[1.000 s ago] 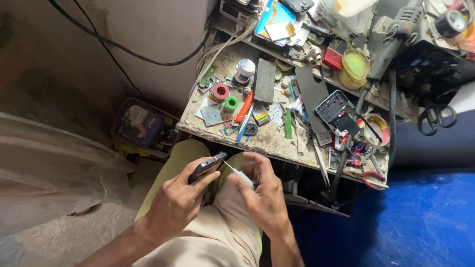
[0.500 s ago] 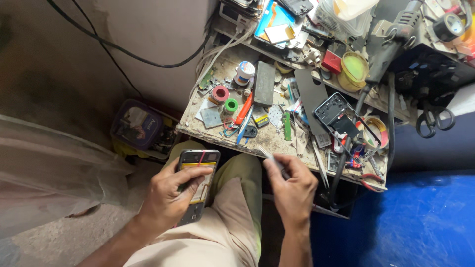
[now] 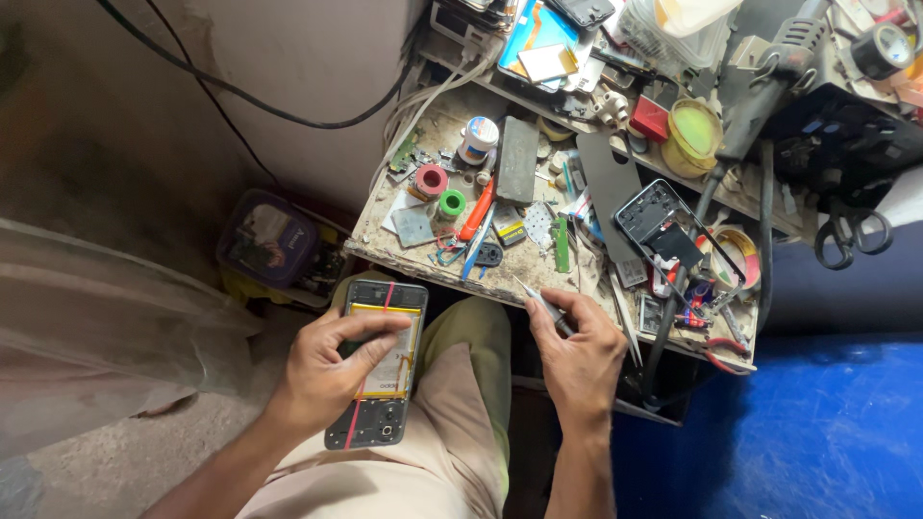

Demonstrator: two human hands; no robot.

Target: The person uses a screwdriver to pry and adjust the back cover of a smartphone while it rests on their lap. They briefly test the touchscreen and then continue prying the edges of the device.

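Since half a second ago, I see the left hand [image 3: 332,370] gripping the opened phone [image 3: 378,362] unmoved, long axis up-frame, while the right hand [image 3: 577,351] pinching tweezers [image 3: 540,304] sits right of it by the tabletop [image 3: 385,252].

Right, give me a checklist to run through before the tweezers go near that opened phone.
1. Left hand has the phone in a firm grip, thumb across it: ok.
2. Phone open side up, battery in view: ok.
3. Right hand holds the tweezers: ok.
4. Tweezer tips clean and straight: cannot tell.
5. Tweezers clear of the phone, over the bench edge: ok.
6. Battery unplugged: cannot tell.
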